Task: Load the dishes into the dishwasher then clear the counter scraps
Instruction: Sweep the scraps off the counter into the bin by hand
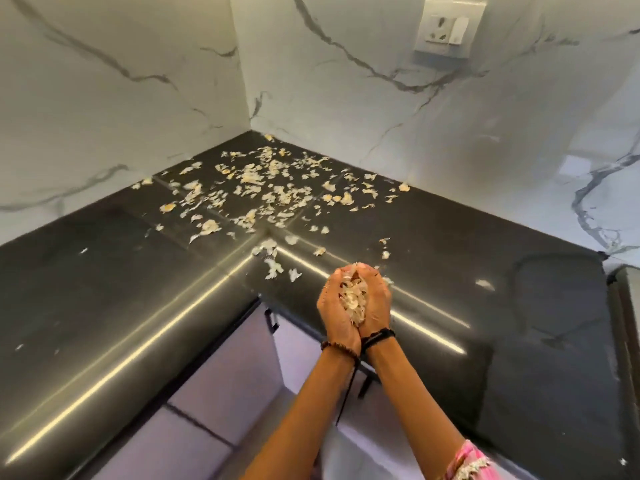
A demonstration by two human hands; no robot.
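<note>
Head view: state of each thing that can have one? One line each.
left hand: cupped against the right, holding scraps
right hand: cupped against the left, holding scraps
scraps in hands: gathered in a pile between the palms
scraps on counter: scattered loose, mostly toward the corner
counter: dark, glossy, not yet cleared
wall socket: nothing plugged in
cabinet doors: look closed

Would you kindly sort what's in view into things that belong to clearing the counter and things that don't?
Part of the job: scattered scraps; handful of scraps cupped between left hand and right hand; counter.

Just there: wall socket; cabinet doors.
</note>
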